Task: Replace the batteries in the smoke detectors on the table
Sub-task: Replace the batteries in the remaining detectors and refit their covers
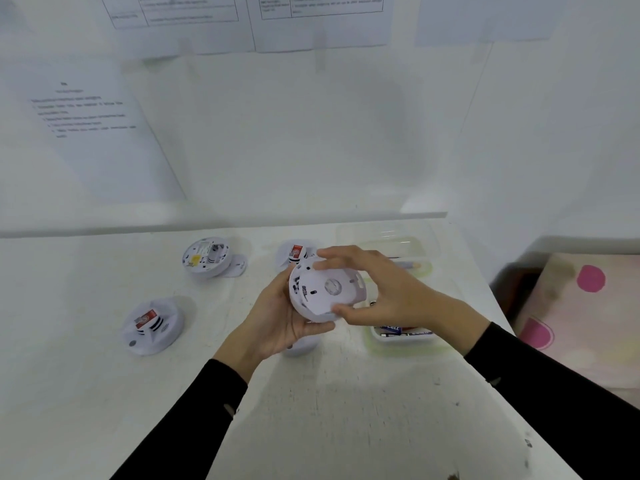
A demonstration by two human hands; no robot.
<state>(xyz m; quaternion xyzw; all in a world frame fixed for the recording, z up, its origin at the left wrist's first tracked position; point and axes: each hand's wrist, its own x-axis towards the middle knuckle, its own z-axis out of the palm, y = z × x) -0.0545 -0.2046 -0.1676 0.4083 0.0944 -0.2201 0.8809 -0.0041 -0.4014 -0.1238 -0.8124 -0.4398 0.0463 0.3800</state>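
I hold a white round smoke detector (pixel 322 292) above the table, its back plate facing me. My left hand (pixel 277 317) cups it from below and the left. My right hand (pixel 377 289) grips its right rim, fingers over the top and thumb at the lower edge. Three more detectors rest on the table: one opened, insides up (pixel 206 257), at the back left beside its loose cover (pixel 239 266); one with a red label (pixel 152 325) at the left; one with a red label (pixel 294 252) partly hidden behind my hands. A small tray of batteries (pixel 401 336) lies under my right wrist.
A clear plastic box (pixel 391 244) with small items stands at the back right of the white table (pixel 346 410). Another white round piece (pixel 299 346) peeks out under my left hand. Walls with taped paper sheets close in the back. A pink-dotted cloth (pixel 581 306) lies beyond the table's right edge.
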